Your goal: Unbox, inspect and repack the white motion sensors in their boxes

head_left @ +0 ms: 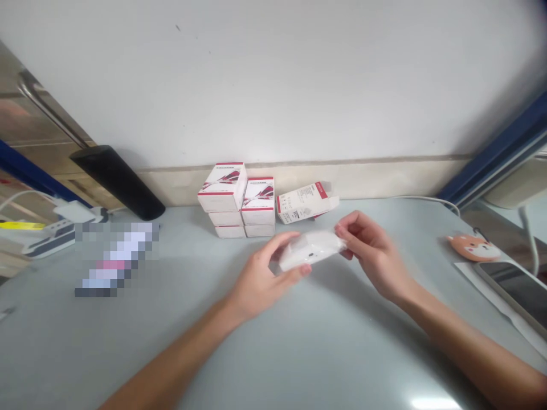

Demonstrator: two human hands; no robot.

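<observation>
A white, rounded device in a clear plastic bag (311, 247) is held above the grey table. My left hand (265, 273) is closed around its left side, thumb in front and fingers behind. At the bag's right end, my right hand (370, 250) pinches the plastic between thumb and fingertips. A small dark mark shows on the device's front; its exact kind cannot be made out. Just behind the hands lies an opened white and red carton (303, 204), tilted, with its flaps out to the right. Stacked to its left are several closed cartons (222, 188) of the same colours.
On the left are a black cylindrical object (117, 182), a pixelated phone-like item (119, 256) and a power strip (64, 230). To the right lie an orange animal-faced pouch (472, 247) and a dark-screened phone (513, 290). A white wall (277, 85) rises behind.
</observation>
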